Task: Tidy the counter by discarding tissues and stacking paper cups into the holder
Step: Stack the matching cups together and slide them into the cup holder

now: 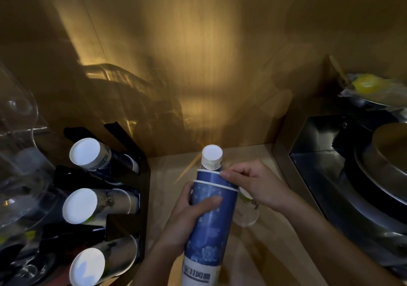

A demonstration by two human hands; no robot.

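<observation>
Left hand (193, 215) is wrapped tight around the middle of a blue stack of paper cups (209, 215), thumb across the front, holding it upright-ish above the worktop (253, 252). Right hand (253, 184) is closed in a pinch on the white rim of the second cup up, fingertips right at the lip. A smaller white-bottomed cup (211, 157) pokes out of the far end of the stack, base toward us. Just behind the right wrist, a clear glass (246, 211) stands on the worktop, partly hidden by the stack.

Over to the left, the black cup holder (123, 215) sits against the wooden back wall (198, 65), three slots loaded: a top row of cups (90, 154), a middle row (88, 205) and a near row (97, 263), all lying on their sides with white bases facing out. Further left, clear glassware (19, 153), hard to make out. On the right, a dark metal appliance (352, 175) and, at the far right, something yellow in plastic wrap (367, 85).
</observation>
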